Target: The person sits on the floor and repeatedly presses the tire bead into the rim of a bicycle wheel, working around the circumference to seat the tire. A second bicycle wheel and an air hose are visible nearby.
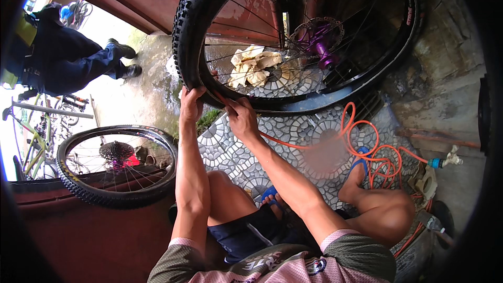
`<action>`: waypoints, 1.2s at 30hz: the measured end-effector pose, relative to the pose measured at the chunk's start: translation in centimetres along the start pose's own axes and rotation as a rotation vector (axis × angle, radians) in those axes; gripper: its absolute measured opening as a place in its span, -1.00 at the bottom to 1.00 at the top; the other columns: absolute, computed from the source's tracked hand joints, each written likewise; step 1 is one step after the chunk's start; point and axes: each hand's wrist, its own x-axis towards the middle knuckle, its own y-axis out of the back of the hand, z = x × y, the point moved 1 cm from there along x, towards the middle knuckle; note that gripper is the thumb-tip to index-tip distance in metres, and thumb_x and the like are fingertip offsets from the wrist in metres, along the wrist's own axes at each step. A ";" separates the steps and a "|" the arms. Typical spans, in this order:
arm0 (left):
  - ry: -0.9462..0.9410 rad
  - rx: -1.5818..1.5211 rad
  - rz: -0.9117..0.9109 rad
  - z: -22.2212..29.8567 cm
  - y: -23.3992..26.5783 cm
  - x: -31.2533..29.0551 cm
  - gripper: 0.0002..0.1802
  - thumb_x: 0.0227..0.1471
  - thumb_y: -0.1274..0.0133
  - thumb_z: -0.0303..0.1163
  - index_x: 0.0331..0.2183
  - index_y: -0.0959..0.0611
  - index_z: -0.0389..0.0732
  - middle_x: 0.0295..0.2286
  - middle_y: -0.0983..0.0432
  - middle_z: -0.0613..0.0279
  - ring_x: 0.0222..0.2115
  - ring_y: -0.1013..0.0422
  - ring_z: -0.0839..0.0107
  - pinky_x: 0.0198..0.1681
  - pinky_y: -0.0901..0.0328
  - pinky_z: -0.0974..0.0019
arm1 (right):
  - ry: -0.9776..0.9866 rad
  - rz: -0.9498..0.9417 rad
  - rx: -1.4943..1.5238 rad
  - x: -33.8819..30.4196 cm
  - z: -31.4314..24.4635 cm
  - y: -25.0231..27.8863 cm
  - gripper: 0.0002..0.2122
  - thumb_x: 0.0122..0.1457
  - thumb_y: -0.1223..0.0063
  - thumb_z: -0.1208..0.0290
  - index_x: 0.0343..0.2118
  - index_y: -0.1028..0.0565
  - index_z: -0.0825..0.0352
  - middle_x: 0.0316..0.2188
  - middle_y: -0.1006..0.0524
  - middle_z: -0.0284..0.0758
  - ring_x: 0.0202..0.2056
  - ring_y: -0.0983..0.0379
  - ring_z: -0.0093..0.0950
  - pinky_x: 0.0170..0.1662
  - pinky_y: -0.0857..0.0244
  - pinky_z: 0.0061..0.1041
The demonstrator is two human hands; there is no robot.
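A bicycle wheel with a black knobby tire [184, 31] and a purple hub [324, 55] stands tilted in front of me. My left hand [192, 104] is closed round the tire at its lower left, with the fingers partly hidden behind it. Just to the right, my right hand [242, 119] is closed at the wheel's lower edge, pinching a thin orange piece. That piece lines up with the orange hose [285, 142] running away from under my wrist, so it looks like the hose's end. The tire's lower right side shows a pale, shiny stretch.
A second bicycle wheel [116, 165] leans at the left. A crumpled beige cloth [254, 66] lies on the pebble-patterned floor [225, 149] behind the spokes. Orange hose coils lie by my right foot, with a blue-collared fitting [435, 163]. A person in dark trousers [68, 55] stands beyond, near parked bicycles [39, 136].
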 end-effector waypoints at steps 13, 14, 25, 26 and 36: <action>-0.048 0.334 0.306 -2.0 2.7 0.4 -0.50 0.05 -0.27 -0.28 0.00 -0.59 -0.30 -0.15 -0.58 0.24 -0.14 -0.44 0.37 0.02 -0.30 0.26 | -0.110 -0.247 -0.306 -3.8 3.0 10.4 -0.72 0.33 -0.04 0.39 0.05 -0.56 0.33 -0.20 -0.56 -0.11 -0.15 -0.52 -0.04 -0.10 -0.42 -0.16; -0.035 0.537 0.359 -1.7 1.3 0.5 -0.37 0.03 -0.34 -0.23 0.07 -0.52 -0.31 -0.13 -0.58 0.18 -0.12 -0.46 0.34 0.04 -0.31 0.26 | -0.172 -0.248 -0.391 -4.6 3.5 12.7 -0.70 0.33 -0.04 0.37 0.07 -0.55 0.32 -0.18 -0.56 -0.11 -0.12 -0.53 -0.04 -0.08 -0.42 -0.16; -0.337 1.013 0.564 -0.7 -1.1 -1.0 -0.34 0.15 -0.22 -0.33 0.17 -0.34 -0.38 -0.19 -0.56 -0.29 -0.17 -0.55 -0.11 -0.10 -0.40 0.04 | -0.497 -0.186 -0.813 -8.0 6.0 28.1 -0.68 0.25 -0.07 0.38 0.06 -0.60 0.17 -0.07 -0.58 -0.08 0.02 -0.51 -0.05 0.09 -0.41 -0.13; -0.338 0.985 0.599 -0.7 -1.2 -0.7 -0.37 0.15 -0.20 -0.35 0.15 -0.35 -0.38 -0.21 -0.57 -0.29 -0.18 -0.56 -0.10 -0.11 -0.40 0.04 | -0.480 -0.170 -0.812 -8.4 5.7 28.6 -0.69 0.24 -0.07 0.39 0.03 -0.62 0.18 -0.11 -0.59 -0.07 0.01 -0.52 -0.05 0.08 -0.41 -0.13; -0.379 0.840 0.675 -0.9 -1.9 2.5 -0.44 0.08 -0.14 -0.48 0.10 -0.39 -0.36 -0.35 -0.62 -0.18 -0.32 -0.60 -0.05 -0.21 -0.41 0.11 | -0.333 0.069 -0.839 -7.8 2.7 32.1 -0.77 0.25 -0.11 0.42 -0.06 -0.63 0.29 -0.23 -0.58 -0.03 -0.13 -0.54 -0.01 -0.04 -0.42 -0.12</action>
